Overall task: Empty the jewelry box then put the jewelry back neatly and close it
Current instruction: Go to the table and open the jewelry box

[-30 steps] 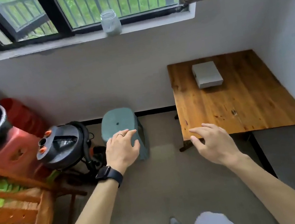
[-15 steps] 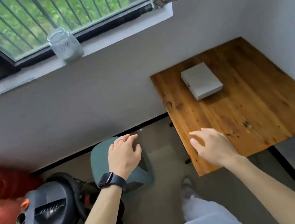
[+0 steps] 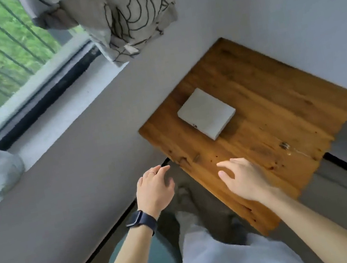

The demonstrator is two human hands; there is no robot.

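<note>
Box point(image 3: 207, 113) lies closed on the table point(image 3: 284, 132), at about 12 o'clock from the right hand point(image 3: 243, 179). That hand is over the table's near edge, fingers loosely spread, holding nothing. At its 9 o'clock, off the table, the left hand point(image 3: 155, 190) is relaxed and empty.

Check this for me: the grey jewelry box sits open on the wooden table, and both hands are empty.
One thing is wrong: the jewelry box is closed, not open. The head view shows its lid flat and shut. The rest stands: it sits on the wooden table, and the left hand and right hand hold nothing.
</note>
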